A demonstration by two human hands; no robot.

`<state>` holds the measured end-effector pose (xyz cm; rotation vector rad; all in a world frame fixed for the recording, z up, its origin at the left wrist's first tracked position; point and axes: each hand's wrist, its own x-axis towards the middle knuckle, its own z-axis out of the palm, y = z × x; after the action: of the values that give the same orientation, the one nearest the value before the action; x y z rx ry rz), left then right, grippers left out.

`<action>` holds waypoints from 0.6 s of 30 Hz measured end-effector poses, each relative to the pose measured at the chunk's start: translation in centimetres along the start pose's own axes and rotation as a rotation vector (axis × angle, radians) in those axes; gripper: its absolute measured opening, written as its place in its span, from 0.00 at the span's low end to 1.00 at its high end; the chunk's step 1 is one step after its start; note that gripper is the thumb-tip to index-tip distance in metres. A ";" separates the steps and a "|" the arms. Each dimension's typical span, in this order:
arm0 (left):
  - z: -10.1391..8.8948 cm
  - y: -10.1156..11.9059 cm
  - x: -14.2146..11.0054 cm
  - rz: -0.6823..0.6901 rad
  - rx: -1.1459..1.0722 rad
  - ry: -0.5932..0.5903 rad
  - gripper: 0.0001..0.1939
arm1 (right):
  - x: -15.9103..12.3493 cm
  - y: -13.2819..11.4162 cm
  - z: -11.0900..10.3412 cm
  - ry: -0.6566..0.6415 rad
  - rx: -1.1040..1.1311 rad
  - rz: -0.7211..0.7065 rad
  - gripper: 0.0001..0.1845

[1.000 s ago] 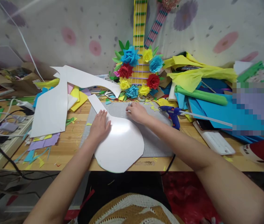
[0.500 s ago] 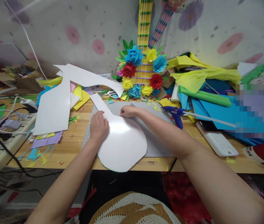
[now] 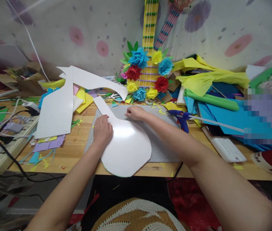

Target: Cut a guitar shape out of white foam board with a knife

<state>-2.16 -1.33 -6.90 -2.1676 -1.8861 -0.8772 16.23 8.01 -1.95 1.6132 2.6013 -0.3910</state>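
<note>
A white guitar-shaped board cutout lies on a grey cutting mat, its round end hanging over the table's front edge. My left hand rests palm down on the cutout's left side, fingers flat and together. My right hand lies on the mat at the cutout's upper right edge, fingers curled at the edge; I cannot make out whether they hold anything.
White offcut board lies to the left over coloured paper scraps. A paper guitar with paper flowers leans on the wall. A blue glue gun, crepe paper rolls, a white remote sit right. Cables and a power strip fill the left.
My right hand slid left toward the cutout's upper edge and stayed there. My left hand shifted slightly on the cutout.
</note>
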 end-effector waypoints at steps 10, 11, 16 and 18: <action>-0.2 0.3 0.1 0.047 0.041 -0.029 0.14 | 0.1 -1.3 0.1 -0.130 0.183 -0.095 0.13; -0.2 0.3 0.1 0.046 0.047 -0.020 0.14 | 0.3 -1.5 -0.1 -0.159 0.165 -0.083 0.14; -0.4 0.4 0.1 0.029 0.041 -0.010 0.14 | 1.1 -2.6 -1.2 -0.259 0.019 -0.085 0.15; -0.4 0.5 0.1 0.020 0.032 -0.021 0.14 | 1.1 -2.8 -1.2 -0.257 -0.039 -0.122 0.15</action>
<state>-1.87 -1.51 -6.34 -2.1809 -1.8717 -0.8182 13.35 8.15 -0.46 1.2995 2.5008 -0.5132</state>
